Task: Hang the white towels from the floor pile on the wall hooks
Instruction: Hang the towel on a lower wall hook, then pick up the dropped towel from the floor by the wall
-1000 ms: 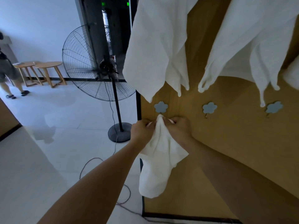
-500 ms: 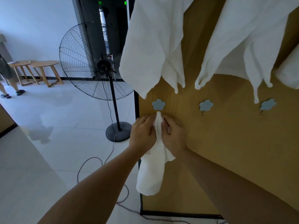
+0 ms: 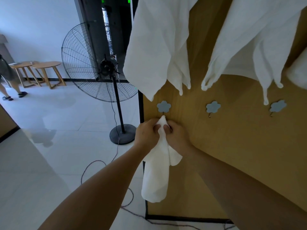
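- Step in hand, by judgement: hooking a towel [image 3: 157,163] onto the leftmost lower hook [image 3: 163,107] of the board [image 3: 232,155].
- Left hand [image 3: 147,133] and right hand [image 3: 174,135] both clenched on the towel's bunched top, fingers curled round the cloth from either side.
- Towel's peak pinched into a point right at the small metal prong under the blue flower plate; touching or just short of it, cannot tell which.
- Rest of the towel hanging limp between the forearms, down toward the board's near bottom edge.
- Two more lower hooks, middle [image 3: 213,107] and right [image 3: 277,106], bare.
- Hung towels [image 3: 157,47] draped from above, tips ending just over the lower row.
- Floor pile not in view.
- Next move, likely: lift the peak slightly, slip a fold over the prong, then ease both grips off slowly to check the cloth catches.
- Fan [image 3: 99,63] well left, apart from the work.
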{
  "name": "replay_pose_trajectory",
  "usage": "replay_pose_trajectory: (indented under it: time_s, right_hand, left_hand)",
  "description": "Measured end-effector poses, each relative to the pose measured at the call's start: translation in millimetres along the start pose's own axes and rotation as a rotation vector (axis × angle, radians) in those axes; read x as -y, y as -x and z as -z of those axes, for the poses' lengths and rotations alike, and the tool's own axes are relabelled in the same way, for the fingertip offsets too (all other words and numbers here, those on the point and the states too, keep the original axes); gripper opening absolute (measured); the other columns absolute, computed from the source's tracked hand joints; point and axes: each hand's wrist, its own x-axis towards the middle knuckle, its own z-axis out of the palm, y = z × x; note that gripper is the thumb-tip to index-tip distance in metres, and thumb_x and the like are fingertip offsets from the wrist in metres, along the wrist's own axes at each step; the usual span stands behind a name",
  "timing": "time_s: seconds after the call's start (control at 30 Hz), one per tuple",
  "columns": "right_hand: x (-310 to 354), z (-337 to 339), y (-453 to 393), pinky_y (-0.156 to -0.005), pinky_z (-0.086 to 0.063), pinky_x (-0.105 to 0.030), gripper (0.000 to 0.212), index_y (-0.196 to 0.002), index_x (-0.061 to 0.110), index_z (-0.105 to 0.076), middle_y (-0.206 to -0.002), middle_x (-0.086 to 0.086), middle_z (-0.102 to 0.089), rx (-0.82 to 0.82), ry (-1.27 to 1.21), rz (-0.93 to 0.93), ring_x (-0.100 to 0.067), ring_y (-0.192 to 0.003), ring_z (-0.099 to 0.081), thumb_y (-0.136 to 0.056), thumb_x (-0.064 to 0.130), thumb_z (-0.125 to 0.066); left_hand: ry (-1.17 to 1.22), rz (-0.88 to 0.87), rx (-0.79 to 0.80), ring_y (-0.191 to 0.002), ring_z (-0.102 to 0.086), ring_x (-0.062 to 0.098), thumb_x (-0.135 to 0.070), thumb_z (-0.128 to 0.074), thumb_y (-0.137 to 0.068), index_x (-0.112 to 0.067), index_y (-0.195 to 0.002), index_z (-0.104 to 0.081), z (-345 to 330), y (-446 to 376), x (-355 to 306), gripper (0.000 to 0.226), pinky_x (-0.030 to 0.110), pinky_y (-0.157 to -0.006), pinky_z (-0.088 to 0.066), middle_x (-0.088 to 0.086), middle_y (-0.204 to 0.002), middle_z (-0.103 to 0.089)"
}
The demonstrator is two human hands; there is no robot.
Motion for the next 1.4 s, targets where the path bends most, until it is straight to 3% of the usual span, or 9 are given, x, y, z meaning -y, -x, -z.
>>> replay_pose_trajectory:
  time_s: [0.13,0.27,0.47,0.6,0.67,0.73,0.83,1.1,1.4]
  right_hand:
    - [-7,7,10,-0.060,-0.046,-0.026,0.033,-0.086,0.021,-0.067,-0.071,0.003,-0.066,-0.011,-0.048,-0.059,-0.011,-0.066,-0.061,-0.099,0.046,-0.051]
    - [-4,11,15,-0.063,-0.042,-0.014,0.024,-0.095,0.026,-0.068,-0.077,0.011,-0.067,-0.121,-0.084,-0.017,-0.002,-0.071,-0.061,-0.096,0.047,-0.056]
    - [3,9,15,-0.075,-0.053,-0.024,0.015,-0.082,0.025,-0.064,-0.082,0.006,-0.069,-0.144,-0.294,-0.100,-0.010,-0.080,-0.065,-0.090,0.012,-0.065]
    - [-28,-11,24,-0.084,-0.054,-0.033,0.022,-0.085,0.019,-0.070,-0.093,-0.004,-0.070,0.047,-0.171,-0.223,-0.021,-0.090,-0.065,-0.084,-0.001,-0.061]
    - [-64,-28,43,-0.081,-0.048,-0.016,0.023,-0.112,0.008,-0.070,-0.117,-0.006,-0.066,0.161,-0.129,-0.374,-0.022,-0.104,-0.061,-0.090,0.006,-0.063]
    - [-99,-51,74,-0.086,-0.050,-0.016,0.031,-0.125,0.011,-0.066,-0.129,-0.002,-0.061,0.306,-0.058,-0.476,-0.020,-0.109,-0.059,-0.094,0.016,-0.062]
    - [-125,-95,99,-0.092,-0.053,-0.031,0.033,-0.125,0.016,-0.066,-0.125,-0.005,-0.065,0.412,0.034,-0.428,-0.022,-0.109,-0.061,-0.092,0.021,-0.063]
    - [-163,-191,165,-0.086,-0.050,-0.027,0.027,-0.114,0.010,-0.070,-0.111,-0.005,-0.071,0.653,0.153,-0.451,-0.024,-0.103,-0.065,-0.091,0.022,-0.063]
    - [-317,-327,251,-0.084,-0.043,-0.022,0.033,-0.119,0.020,-0.066,-0.109,-0.002,-0.070,0.875,0.307,-0.581,-0.020,-0.104,-0.063,-0.087,0.031,-0.068]
  left_hand:
    - [-0.087,-0.077,-0.078,-0.102,-0.060,0.025,-0.036,-0.053,-0.099,-0.017,-0.118,-0.064,-3,7,7,0.029,0.038,-0.088,-0.049,0.005,-0.113,-0.066]
    - [-0.065,-0.124,-0.159,-0.106,-0.057,0.024,-0.045,-0.054,-0.095,-0.018,-0.120,-0.059,-1,5,10,0.037,0.042,-0.093,-0.048,0.005,-0.120,-0.061]
    - [0.024,-0.036,-0.182,-0.085,-0.057,0.019,-0.034,-0.052,-0.095,-0.016,-0.101,-0.059,-2,-1,11,0.021,0.033,-0.071,-0.048,0.000,-0.097,-0.060]
    - [0.030,0.114,0.007,-0.072,-0.060,0.018,-0.024,-0.053,-0.092,-0.028,-0.082,-0.058,-32,26,42,0.012,0.027,-0.058,-0.046,-0.007,-0.077,-0.061]
    - [0.010,0.216,0.089,-0.079,-0.061,0.016,-0.031,-0.050,-0.097,-0.028,-0.094,-0.063,-50,57,66,0.013,0.028,-0.066,-0.049,-0.006,-0.088,-0.066]
    - [-0.075,0.303,0.185,-0.093,-0.063,0.017,-0.039,-0.051,-0.098,-0.024,-0.117,-0.064,-71,94,97,0.027,0.031,-0.079,-0.050,-0.003,-0.108,-0.067]
    - [-0.102,0.394,0.250,-0.100,-0.062,0.019,-0.043,-0.052,-0.097,-0.023,-0.125,-0.062,-80,119,135,0.035,0.034,-0.086,-0.051,0.001,-0.118,-0.066]
    - [-0.105,0.590,0.253,-0.109,-0.060,0.022,-0.039,-0.056,-0.095,-0.022,-0.127,-0.061,-102,192,225,0.037,0.038,-0.095,-0.050,0.003,-0.124,-0.065]
    - [-0.124,0.826,0.427,-0.108,-0.060,0.021,-0.035,-0.058,-0.093,-0.022,-0.129,-0.060,-222,336,363,0.038,0.031,-0.092,-0.042,0.002,-0.123,-0.063]
